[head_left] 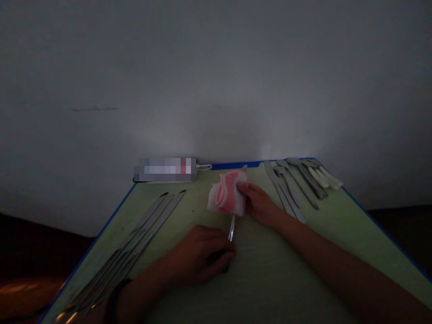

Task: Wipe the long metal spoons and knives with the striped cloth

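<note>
Near the middle of the table, my left hand (211, 254) is closed on the handle of a metal table knife (231, 228). My right hand (258, 202) grips a folded pink-and-white cloth (229, 193), which is wrapped about the upper part of the knife. A grey tip shows just past the cloth's far edge; the rest of the blade is hidden. Several long knives (155, 220) lie side by side on the left, partly behind my left forearm. To the right of my right hand lie another knife (280, 186) and several spoons (290, 184).
The pale green table (263, 279) has a blue edge and stands against a grey wall (216, 81). A box with a blurred-out face (165, 170) and a white loop (204, 167) is at the back left. White-handled cutlery (320, 176) lies at the back right.
</note>
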A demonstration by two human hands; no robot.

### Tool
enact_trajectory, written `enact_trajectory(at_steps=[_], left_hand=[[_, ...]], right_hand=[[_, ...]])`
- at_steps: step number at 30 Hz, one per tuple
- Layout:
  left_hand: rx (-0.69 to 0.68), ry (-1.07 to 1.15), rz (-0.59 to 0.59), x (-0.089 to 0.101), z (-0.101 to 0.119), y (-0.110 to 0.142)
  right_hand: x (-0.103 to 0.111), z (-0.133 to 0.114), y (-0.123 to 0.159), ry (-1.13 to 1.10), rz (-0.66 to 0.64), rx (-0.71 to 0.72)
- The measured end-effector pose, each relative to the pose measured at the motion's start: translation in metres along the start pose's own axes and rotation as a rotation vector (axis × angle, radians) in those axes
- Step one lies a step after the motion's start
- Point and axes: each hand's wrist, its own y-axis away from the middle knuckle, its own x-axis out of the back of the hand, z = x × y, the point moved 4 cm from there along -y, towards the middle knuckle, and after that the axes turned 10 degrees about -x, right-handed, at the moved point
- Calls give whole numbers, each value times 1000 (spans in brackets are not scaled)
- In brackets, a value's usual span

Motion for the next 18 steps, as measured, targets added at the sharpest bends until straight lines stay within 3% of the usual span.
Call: enact_trajectory(at_steps=[12,18], left_hand=[[-9,-52,-103,-4,2,1],[136,-220,62,-7,-11,2]], right_hand=[[4,3,-2,98,-14,32],[3,3,1,322,-58,39]])
